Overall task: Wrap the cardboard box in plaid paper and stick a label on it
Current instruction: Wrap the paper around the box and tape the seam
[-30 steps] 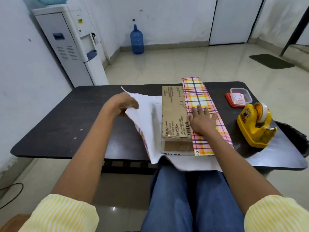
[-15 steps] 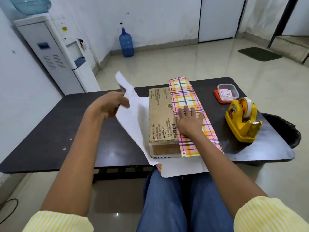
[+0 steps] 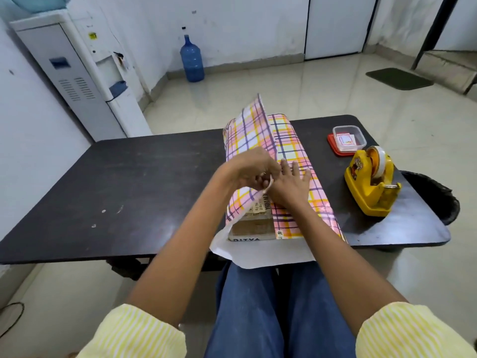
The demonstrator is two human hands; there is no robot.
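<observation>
Box (image 3: 254, 226) sits left of the tape dispenser (image 3: 369, 184), plaid paper (image 3: 289, 140) half round it. Our right hand (image 3: 289, 187), fingers spread, presses one flap flat on top; left hand (image 3: 251, 171) pinches the other flap's edge. Risk: reaching for tape frees a flap, it springs open, seam skews. Clear tub (image 3: 360, 136) beyond the dispenser holds labels (image 3: 345, 140).

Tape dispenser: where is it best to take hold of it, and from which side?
Grip the yellow tape dispenser across its flat side walls, below the tape roll, coming from above. It stands upright, roll on top, and the cutter juts out at the near end, so fingers should probably avoid that end.
</observation>
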